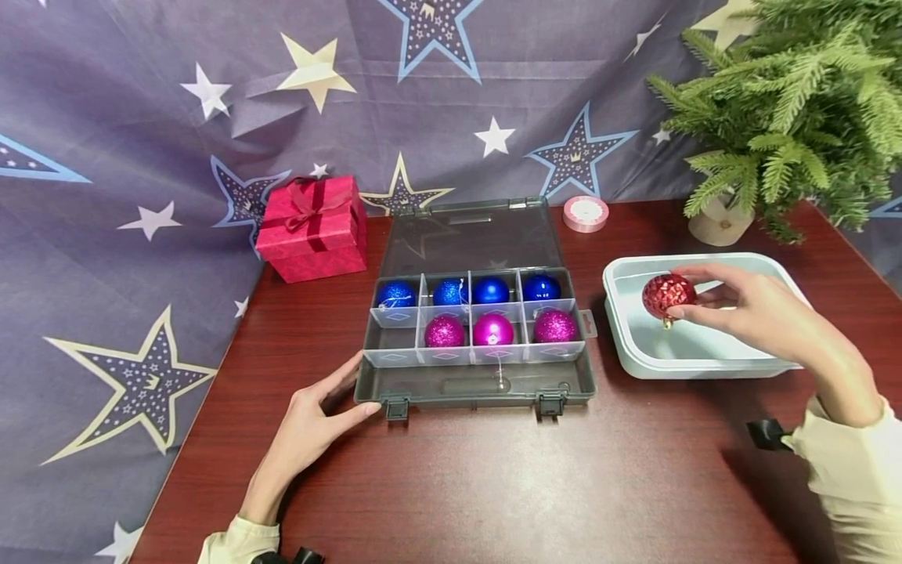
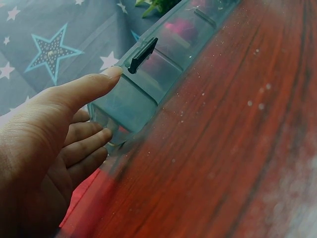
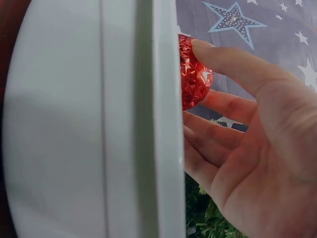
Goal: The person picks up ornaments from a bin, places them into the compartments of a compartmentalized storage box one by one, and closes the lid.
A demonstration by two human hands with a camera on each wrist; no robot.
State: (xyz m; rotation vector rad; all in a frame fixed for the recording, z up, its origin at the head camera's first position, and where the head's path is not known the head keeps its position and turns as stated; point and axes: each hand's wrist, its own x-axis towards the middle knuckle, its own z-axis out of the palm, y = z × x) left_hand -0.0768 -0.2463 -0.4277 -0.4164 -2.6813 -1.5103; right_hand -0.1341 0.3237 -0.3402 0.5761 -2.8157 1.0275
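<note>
In the head view my right hand (image 1: 750, 305) pinches a red faceted Christmas bauble (image 1: 668, 296) between thumb and fingers, over the pale blue tub (image 1: 705, 366). The bauble's gold cap points down. Part of the red bauble (image 3: 194, 82) shows past the tub wall (image 3: 74, 124) in the right wrist view. My left hand (image 1: 310, 427) touches the front left corner of a grey see-through compartment box (image 1: 472, 392), thumb along its front edge, fingers fairly straight at its side. Blue baubles (image 1: 491, 291) sit in the box's back row, pink baubles (image 1: 492, 330) in the row before it; that row's leftmost compartment is vacant.
The box lid (image 1: 472, 235) stands raised at the back. A red gift box (image 1: 313, 231) is at the back left, and a pink ribbon roll (image 1: 586, 213) right of the lid. Behind the tub, a small artificial fir tree (image 1: 789, 117) leans over the wooden table (image 1: 493, 478).
</note>
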